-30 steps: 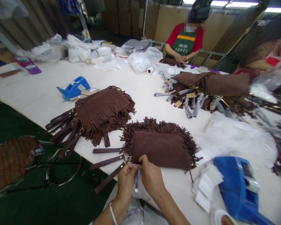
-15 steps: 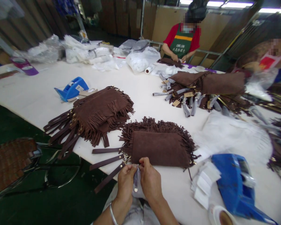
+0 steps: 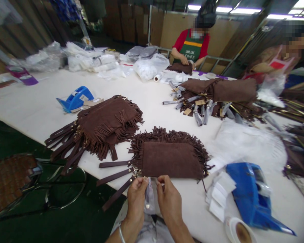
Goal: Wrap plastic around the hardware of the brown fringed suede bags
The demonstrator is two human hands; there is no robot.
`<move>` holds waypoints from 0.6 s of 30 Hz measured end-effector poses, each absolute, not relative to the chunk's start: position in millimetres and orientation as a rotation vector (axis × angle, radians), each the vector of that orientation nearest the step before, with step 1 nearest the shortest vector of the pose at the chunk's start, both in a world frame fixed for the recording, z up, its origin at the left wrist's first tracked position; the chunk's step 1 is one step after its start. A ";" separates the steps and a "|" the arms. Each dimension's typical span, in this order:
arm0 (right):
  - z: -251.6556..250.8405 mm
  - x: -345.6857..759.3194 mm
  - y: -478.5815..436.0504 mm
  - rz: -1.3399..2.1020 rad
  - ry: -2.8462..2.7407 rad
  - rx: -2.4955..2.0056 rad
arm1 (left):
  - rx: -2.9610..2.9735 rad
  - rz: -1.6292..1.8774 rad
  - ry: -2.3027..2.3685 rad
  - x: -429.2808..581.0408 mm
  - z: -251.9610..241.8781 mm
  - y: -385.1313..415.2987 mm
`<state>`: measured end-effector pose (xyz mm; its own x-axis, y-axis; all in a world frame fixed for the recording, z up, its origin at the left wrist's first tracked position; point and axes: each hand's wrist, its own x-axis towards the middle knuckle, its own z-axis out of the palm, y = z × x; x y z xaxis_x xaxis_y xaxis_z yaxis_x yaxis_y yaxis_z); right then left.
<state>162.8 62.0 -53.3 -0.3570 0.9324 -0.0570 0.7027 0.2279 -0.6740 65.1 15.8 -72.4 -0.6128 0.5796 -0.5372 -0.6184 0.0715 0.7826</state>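
Note:
At the front table edge, my left hand (image 3: 135,197) pinches the top of a small clear plastic sleeve (image 3: 149,200) with a strap end and a gold-coloured tip inside. My right hand (image 3: 169,199) is closed in a pinch at the sleeve's right edge; its fingertips partly hide what they grip. Just beyond both hands lies a dark brown fringed bag (image 3: 169,160), flat on the table. Several brown straps (image 3: 115,177) stick out from its left side near gold-coloured hardware.
A stack of fringed bags (image 3: 106,118) lies to the left, below a blue tape dispenser (image 3: 77,98). Right of me are another blue dispenser (image 3: 250,192), white labels (image 3: 220,195) and a tape roll (image 3: 239,231). More bags (image 3: 233,90) and a co-worker (image 3: 192,47) are across the table.
My right hand has moved a little right and away from my left, spreading the plastic sleeve between them. The camera view has shifted slightly.

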 end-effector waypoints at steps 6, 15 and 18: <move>-48.1 154.1 49.1 0.891 -2.176 -1.267 | 0.027 1.686 1.514 65.4 -77.0 14.1; -64.8 153.6 35.7 1.117 -2.058 -1.322 | -0.051 1.636 1.563 65.3 -70.0 11.0; -63.1 154.1 36.7 1.235 -1.979 -1.399 | -0.090 1.606 1.536 65.5 -63.3 11.0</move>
